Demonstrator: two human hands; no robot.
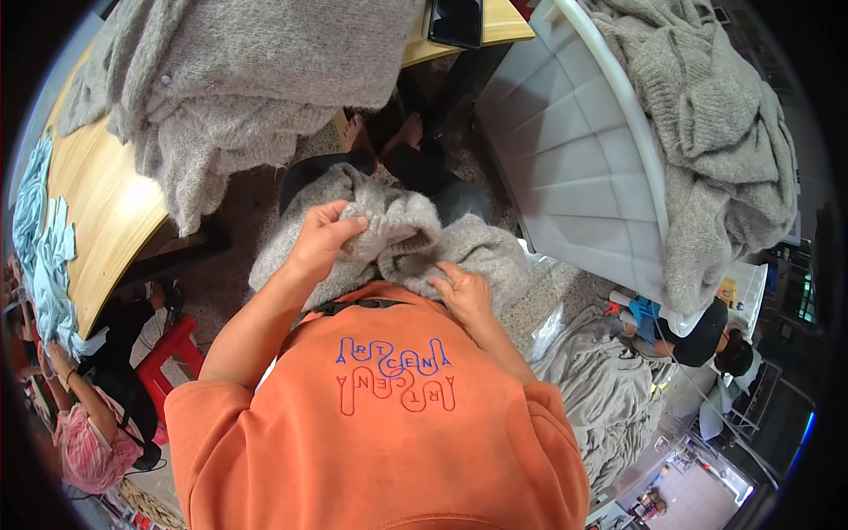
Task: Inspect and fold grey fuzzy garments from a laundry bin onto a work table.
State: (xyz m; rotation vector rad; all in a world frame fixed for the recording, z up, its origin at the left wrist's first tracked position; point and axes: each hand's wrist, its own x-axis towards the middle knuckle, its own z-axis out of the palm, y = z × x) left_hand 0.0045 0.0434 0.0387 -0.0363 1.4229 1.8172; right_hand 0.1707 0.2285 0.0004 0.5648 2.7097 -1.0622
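Note:
A fuzzy grey knit garment (309, 256) lies bunched across my lap. My left hand (329, 237) pinches a thick rolled fold of it, thumb on top and fingers curled around. My right hand (461, 290) is at the other side of the same garment, its thumb and fingers closed on the knit near the fold. The fingertips of the right hand sink partly into the fabric. Which part of the garment the fold is, I cannot tell.
Grey knitwear (283, 62) hangs over the edge of a wooden table (115, 212), with a black phone (456, 21) at its far end. A large plastic bin (583, 150) on the right holds more grey knits (724, 115). Co-workers sit at both sides, one by a red stool (172, 358).

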